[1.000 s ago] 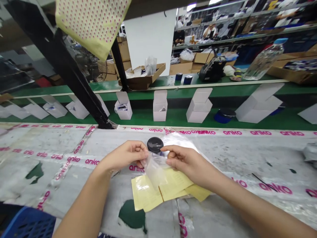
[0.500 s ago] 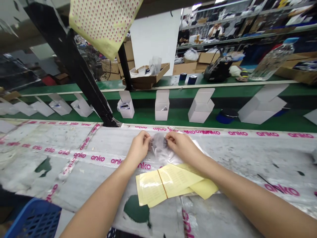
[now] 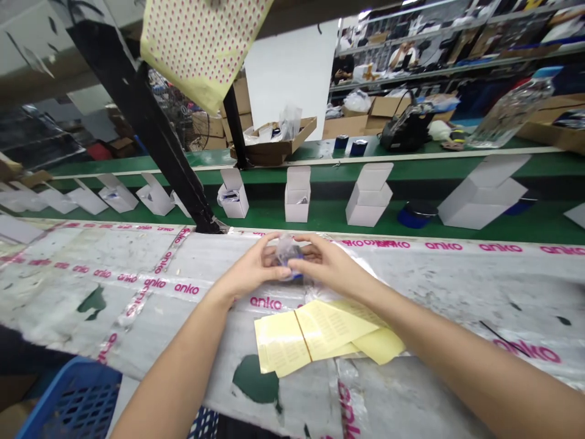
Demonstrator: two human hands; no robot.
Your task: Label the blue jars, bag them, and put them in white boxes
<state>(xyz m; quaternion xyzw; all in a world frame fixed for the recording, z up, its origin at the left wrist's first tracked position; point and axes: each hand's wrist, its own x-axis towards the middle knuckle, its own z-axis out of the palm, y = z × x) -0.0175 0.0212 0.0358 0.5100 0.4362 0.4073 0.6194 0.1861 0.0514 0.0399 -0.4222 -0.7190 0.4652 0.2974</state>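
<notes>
Hands (image 3: 247, 274) (image 3: 331, 266) cupped around clear bag (image 3: 287, 250)

Bright, even indoor light comes from ceiling lamps, which flare white at the top edge, right of the black post (image 3: 141, 128). Shadows are soft and faint. Further right, the bottle (image 3: 516, 110) carries pale highlights, and below the post the plastic sheet (image 3: 411, 292) has a dull sheen with small glints. The wide lens bends the post and stretches the corners. The left hand (image 3: 247, 274) looks slightly soft, and the far shelves (image 3: 411, 55) lose fine detail.
</notes>
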